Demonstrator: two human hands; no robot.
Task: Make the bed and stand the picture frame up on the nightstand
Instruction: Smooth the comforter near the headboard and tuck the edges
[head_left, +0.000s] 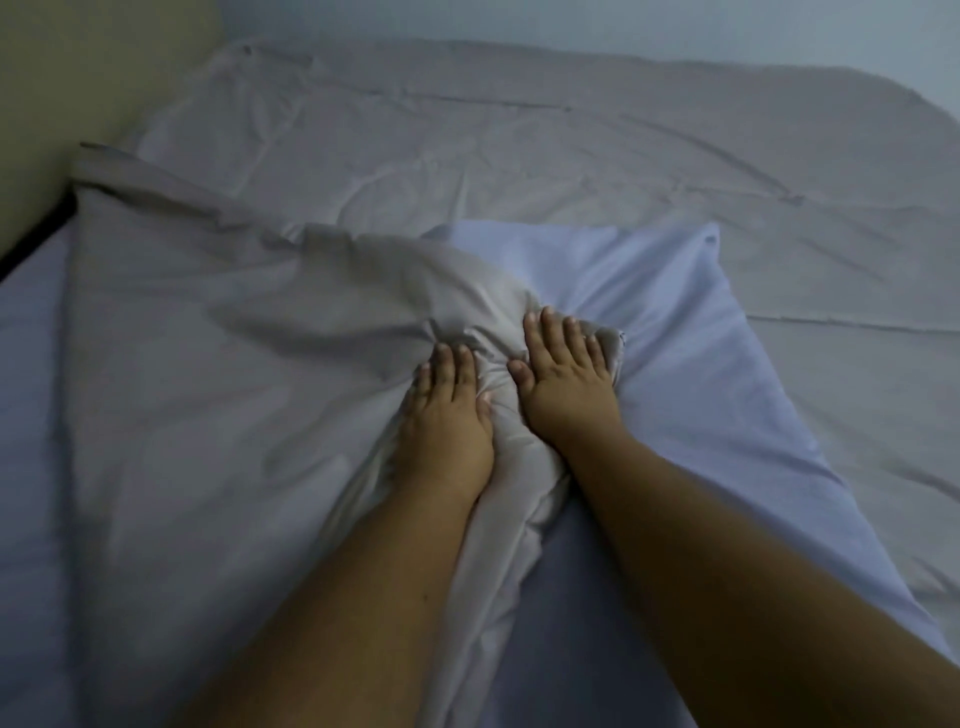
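Note:
A grey cover lies rumpled across the bed, bunched into a ridge at the middle. My left hand and my right hand press flat on that bunched part, side by side, fingers spread and pointing away from me. Under and right of the bunch lies a white pillow. The pale grey bed sheet stretches wrinkled to the far edge. No picture frame or nightstand is in view.
A yellowish wall stands at the left, with a dark gap between it and the bed. A pale wall runs behind the far edge of the bed.

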